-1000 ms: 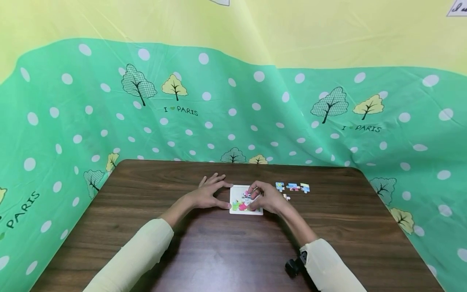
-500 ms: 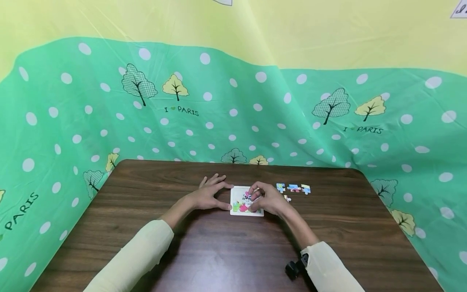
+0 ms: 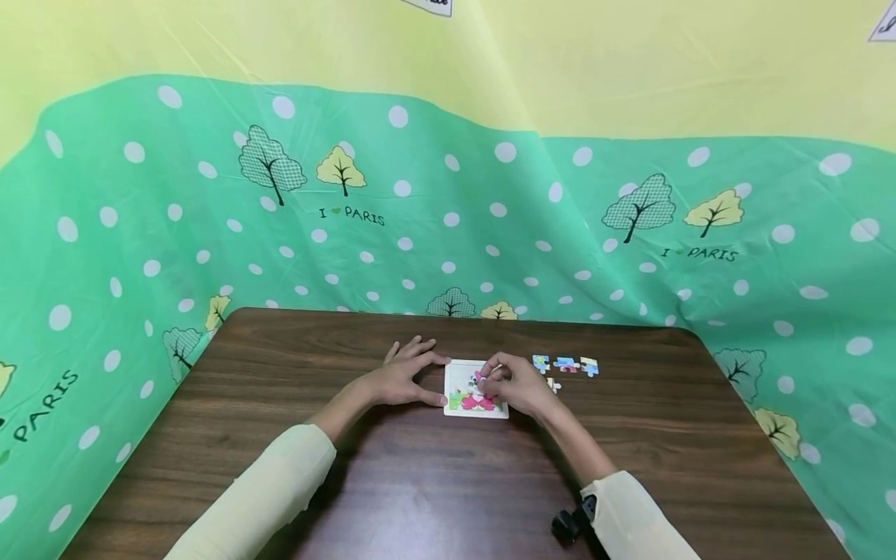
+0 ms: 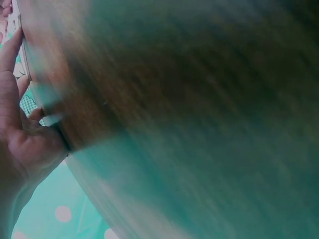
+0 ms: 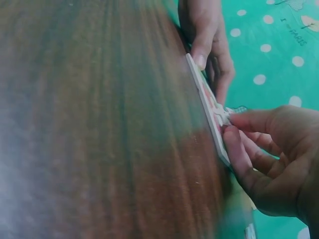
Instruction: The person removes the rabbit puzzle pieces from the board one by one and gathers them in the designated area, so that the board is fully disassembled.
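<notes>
A square white puzzle tray [image 3: 476, 415] lies on the table, its lower part filled with a pink, green and white cartoon picture; its upper part shows bare white. My left hand [image 3: 399, 379] rests at the tray's left edge, the thumb and a straight finger touching it near the two corners, the other fingers spread. Over the right half of the tray, my right hand [image 3: 521, 386] pinches a small puzzle piece [image 5: 223, 117] between thumb and forefinger. In the right wrist view this piece is tilted just above the picture. The left wrist view is mostly blurred.
Several loose puzzle pieces lie right of the tray: a blue one [image 3: 540, 363], a blue and pink one [image 3: 566, 365], a blue and yellow one [image 3: 589, 366] and a pale one [image 3: 554, 385] near my right wrist. The brown table [image 3: 420, 482] meets a green curtain [image 3: 420, 257] behind.
My right thumb has moved up toward the forefinger, uncovering more of the picture's lower right. My left hand stays at the tray edge, and the loose pieces have not moved.
</notes>
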A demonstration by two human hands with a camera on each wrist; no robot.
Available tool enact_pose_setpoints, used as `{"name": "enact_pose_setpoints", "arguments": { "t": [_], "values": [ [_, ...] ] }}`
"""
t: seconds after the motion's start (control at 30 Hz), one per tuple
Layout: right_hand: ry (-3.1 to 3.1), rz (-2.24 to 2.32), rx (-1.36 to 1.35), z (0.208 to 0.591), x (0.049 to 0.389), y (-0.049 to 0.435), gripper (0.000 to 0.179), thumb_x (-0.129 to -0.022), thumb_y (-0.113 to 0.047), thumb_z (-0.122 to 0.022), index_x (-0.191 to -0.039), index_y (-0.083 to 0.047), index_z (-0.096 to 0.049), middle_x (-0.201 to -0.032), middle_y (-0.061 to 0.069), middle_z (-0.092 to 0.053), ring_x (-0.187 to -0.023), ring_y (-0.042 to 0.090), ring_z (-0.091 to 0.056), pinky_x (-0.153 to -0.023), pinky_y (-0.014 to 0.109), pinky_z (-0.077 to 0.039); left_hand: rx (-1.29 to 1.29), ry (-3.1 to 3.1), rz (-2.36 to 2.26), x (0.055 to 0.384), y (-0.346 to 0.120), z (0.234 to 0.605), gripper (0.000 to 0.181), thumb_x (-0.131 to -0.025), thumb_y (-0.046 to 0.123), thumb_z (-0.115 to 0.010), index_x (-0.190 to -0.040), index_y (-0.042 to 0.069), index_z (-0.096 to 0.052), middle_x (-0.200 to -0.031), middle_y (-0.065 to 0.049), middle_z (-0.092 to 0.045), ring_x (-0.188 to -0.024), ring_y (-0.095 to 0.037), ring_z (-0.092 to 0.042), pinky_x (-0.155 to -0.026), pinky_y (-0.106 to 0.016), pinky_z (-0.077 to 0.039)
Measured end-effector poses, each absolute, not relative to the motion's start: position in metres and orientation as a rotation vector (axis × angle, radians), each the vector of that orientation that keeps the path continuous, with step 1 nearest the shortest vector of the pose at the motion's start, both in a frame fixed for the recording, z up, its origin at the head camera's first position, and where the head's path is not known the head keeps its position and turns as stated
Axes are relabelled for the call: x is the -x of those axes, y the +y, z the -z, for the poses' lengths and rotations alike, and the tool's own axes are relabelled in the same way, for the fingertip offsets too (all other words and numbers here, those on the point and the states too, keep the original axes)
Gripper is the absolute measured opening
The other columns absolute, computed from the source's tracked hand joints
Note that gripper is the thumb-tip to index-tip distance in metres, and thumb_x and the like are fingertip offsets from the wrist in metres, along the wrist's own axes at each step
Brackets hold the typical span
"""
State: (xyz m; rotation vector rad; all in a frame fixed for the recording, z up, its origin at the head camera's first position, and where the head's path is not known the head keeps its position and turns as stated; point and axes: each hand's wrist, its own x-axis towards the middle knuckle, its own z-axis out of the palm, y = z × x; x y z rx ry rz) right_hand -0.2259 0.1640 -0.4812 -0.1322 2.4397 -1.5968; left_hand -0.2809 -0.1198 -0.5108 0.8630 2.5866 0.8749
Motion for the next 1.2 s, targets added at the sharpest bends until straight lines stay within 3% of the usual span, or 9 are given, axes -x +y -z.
{"name": "enact_pose_setpoints", "arguments": {
  "t": [0.37,0.6,1.03,1.2],
  "values": [
    [2.371,1.833,0.028,0.483,0.223,0.162,0.015,-0.102,0.003,-0.074,-0.116,0.009,-0.070,-0.098,0.020,-0.082,-0.076,0.017,-0.077,-0.070,0.029,-0.069,-0.854,2.576,-0.857,0.280,-0.120,0.506,0.082,-0.093,0.066,-0.085,-0.162,0.030,-0.059,-0.190,-0.014,-0.024,-0.179,-0.042,-0.001,-0.140,-0.073,0.009],
    [2.344,1.899,0.063,0.482,0.220,0.166,0.019,-0.105,0.002,-0.072,-0.121,0.011,-0.067,-0.111,0.028,-0.080,-0.087,0.023,-0.082,-0.077,0.034,-0.072,-0.825,2.578,-0.821,0.282,-0.118,0.508,0.081,-0.096,0.059,-0.085,-0.165,0.030,-0.057,-0.191,-0.009,-0.020,-0.180,-0.035,0.003,-0.142,-0.067,0.012],
    [2.416,1.836,0.079,0.474,0.219,0.179,0.021,-0.108,-0.003,-0.072,-0.124,0.011,-0.069,-0.113,0.029,-0.080,-0.086,0.022,-0.081,-0.082,0.037,-0.072,-0.872,2.573,-0.873,0.282,-0.118,0.510,0.084,-0.091,0.071,-0.084,-0.162,0.034,-0.060,-0.190,-0.013,-0.024,-0.179,-0.044,-0.003,-0.139,-0.077,0.006],
    [2.433,1.823,0.072,0.474,0.218,0.188,0.023,-0.108,-0.004,-0.072,-0.125,0.010,-0.068,-0.113,0.028,-0.079,-0.090,0.023,-0.082,-0.082,0.036,-0.072,-0.852,2.564,-0.878,0.280,-0.120,0.508,0.083,-0.092,0.070,-0.084,-0.163,0.035,-0.059,-0.190,-0.012,-0.022,-0.179,-0.042,-0.001,-0.140,-0.074,0.009]
  ]
}}
